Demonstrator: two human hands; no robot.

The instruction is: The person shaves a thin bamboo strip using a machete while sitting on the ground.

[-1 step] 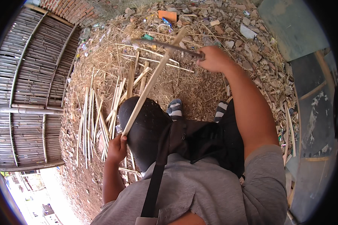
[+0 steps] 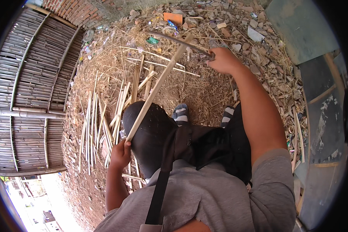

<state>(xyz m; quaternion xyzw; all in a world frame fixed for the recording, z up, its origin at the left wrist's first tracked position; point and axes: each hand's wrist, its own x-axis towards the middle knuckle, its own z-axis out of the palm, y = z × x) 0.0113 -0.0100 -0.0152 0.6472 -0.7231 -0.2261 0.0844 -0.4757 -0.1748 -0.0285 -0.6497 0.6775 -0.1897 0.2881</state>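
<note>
My left hand (image 2: 121,154) is closed around the near end of a long split bamboo strip (image 2: 150,101). The strip slants up and away to the right, passing over my black-clad left knee (image 2: 137,112). In my right hand (image 2: 224,61) I grip the handle of a long, thin knife (image 2: 181,42) with a slightly curved dark blade. That blade points left and crosses the strip close to its far end; whether it has cut into the wood cannot be made out.
Several loose bamboo strips (image 2: 91,131) lie on the ground to the left. A slatted bamboo panel (image 2: 29,69) stands at far left. Rubble (image 2: 255,58), dry straw and litter cover the ground ahead. Grey sheets (image 2: 303,33) stand on the right. My sandalled feet (image 2: 181,114) are below.
The knife and my right hand have shifted slightly to the right, with the blade tip swinging a little farther away. The strip's far end has dipped slightly. My left hand stays put.
</note>
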